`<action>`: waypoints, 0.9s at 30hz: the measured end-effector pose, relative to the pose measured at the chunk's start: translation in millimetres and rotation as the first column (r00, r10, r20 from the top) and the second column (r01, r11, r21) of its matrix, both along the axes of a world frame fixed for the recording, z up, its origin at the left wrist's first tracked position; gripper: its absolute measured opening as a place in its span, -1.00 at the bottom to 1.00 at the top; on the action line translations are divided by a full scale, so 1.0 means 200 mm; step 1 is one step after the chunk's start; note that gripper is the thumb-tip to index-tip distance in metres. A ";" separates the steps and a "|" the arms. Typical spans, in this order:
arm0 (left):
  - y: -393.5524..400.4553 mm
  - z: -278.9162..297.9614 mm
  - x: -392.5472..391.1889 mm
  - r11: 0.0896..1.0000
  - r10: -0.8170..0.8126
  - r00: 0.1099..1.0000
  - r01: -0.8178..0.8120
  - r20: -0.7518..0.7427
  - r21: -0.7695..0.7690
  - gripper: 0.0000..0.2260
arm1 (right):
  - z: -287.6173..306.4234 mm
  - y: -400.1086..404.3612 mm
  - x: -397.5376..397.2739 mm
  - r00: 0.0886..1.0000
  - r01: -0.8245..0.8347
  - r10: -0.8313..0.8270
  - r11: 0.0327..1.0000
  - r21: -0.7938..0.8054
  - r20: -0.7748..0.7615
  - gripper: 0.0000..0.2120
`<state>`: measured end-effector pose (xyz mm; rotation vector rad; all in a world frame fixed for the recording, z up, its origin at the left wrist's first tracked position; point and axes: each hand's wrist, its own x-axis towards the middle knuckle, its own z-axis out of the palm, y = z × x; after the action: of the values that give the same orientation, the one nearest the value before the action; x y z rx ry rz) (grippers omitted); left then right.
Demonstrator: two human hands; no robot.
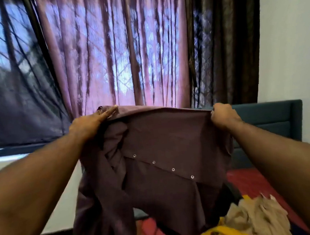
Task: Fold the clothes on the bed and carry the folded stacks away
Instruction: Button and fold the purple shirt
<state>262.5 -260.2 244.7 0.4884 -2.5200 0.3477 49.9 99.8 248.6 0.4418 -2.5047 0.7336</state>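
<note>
Shirt (165, 154), dark maroon with snap buttons, hangs spread above the bed (249, 182). Left hand (91, 124) pinches its top edge, fingers nearly straight; right hand (223, 117) grips the opposite corner in a closed fist.

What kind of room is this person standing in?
Most likely a bedroom: a bed with a red cover and a teal padded headboard, loose clothes piled on it, and long curtains over a window.
</note>
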 end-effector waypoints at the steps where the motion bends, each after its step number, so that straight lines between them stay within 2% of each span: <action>1: 0.00 0.12 0.01 0.988 0.055 0.998 -0.057 -0.018 -0.147 -0.18 | 0.09 0.00 -0.01 0.999 0.003 -0.005 0.999 -0.047 -0.049 -0.76; 2: 0.01 0.20 0.04 0.978 0.074 0.995 -0.085 -0.064 -0.192 -0.19 | 0.14 0.01 -0.01 0.997 0.001 -0.008 0.996 -0.087 -0.082 -0.76; 5: 0.07 0.42 0.12 0.981 0.100 0.976 -0.129 -0.194 -0.143 -0.28 | 0.24 0.05 0.07 0.984 -0.018 -0.017 0.981 -0.196 -0.176 -0.80; 6: 0.09 0.47 0.17 0.989 0.109 0.962 -0.130 -0.252 -0.068 -0.31 | 0.24 0.08 0.12 0.978 -0.029 -0.016 0.977 -0.212 -0.207 -0.83; 8: 0.12 0.49 0.26 0.988 0.093 0.912 -0.035 -0.399 0.151 -0.43 | 0.17 0.14 0.23 0.972 -0.038 -0.012 0.978 -0.207 -0.236 -0.87; 9: 0.17 0.42 0.34 0.979 0.097 0.909 -0.013 -0.405 0.204 -0.50 | 0.08 0.18 0.31 0.974 -0.033 -0.010 0.982 -0.184 -0.225 -0.87; 10: 0.22 0.34 0.39 0.979 0.119 0.933 -0.053 -0.340 0.197 -0.56 | -0.02 0.21 0.36 0.979 -0.022 -0.007 0.990 -0.139 -0.205 -0.86; 11: 0.28 0.18 0.46 0.982 0.160 0.965 -0.134 -0.208 0.133 -0.62 | -0.20 0.25 0.44 0.989 -0.005 -0.006 0.997 -0.076 -0.146 -0.85; 13: 0.37 -0.15 0.57 0.965 0.236 0.971 -0.228 0.044 -0.131 -0.66 | -0.54 0.31 0.55 0.998 -0.021 0.023 0.999 0.037 -0.055 -0.86; 15: 0.50 -0.56 0.70 0.944 0.266 0.897 -0.169 0.352 -0.283 -0.63 | -0.94 0.39 0.69 0.996 -0.064 0.053 0.987 0.148 0.078 -0.90; 16: 0.56 -0.82 0.77 0.950 0.266 0.831 -0.139 0.488 -0.280 -0.59 | -1.17 0.45 0.76 0.987 -0.082 0.050 0.973 0.217 0.149 -0.89; 18: 0.62 -1.24 0.86 0.969 0.213 0.725 -0.074 0.655 -0.234 -0.54 | -1.52 0.53 0.83 0.971 -0.100 0.026 0.948 0.303 0.239 -0.82; 19: 0.66 -1.50 0.93 0.979 0.180 0.672 -0.053 0.719 -0.195 -0.52 | -1.73 0.58 0.89 0.951 -0.141 0.034 0.933 0.332 0.306 -0.80; 22: 0.76 -2.08 1.11 0.996 0.090 0.592 -0.049 0.801 -0.076 -0.49 | -2.24 0.66 1.00 0.890 -0.224 0.033 0.900 0.374 0.454 -0.68; 24: 0.85 -2.36 1.21 0.998 0.041 0.560 -0.057 0.828 -0.011 -0.45 | -2.49 0.72 1.08 0.849 -0.242 -0.030 0.865 0.439 0.528 -0.65; 27: 0.93 -2.60 1.28 0.987 0.002 0.540 -0.135 0.842 0.084 -0.41 | -2.65 0.76 1.11 0.813 -0.269 -0.105 0.805 0.529 0.573 -0.68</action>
<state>518.6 -73.7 -275.9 0.5639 -3.5146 0.5380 272.3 252.6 -280.5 0.6197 -3.3236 0.0632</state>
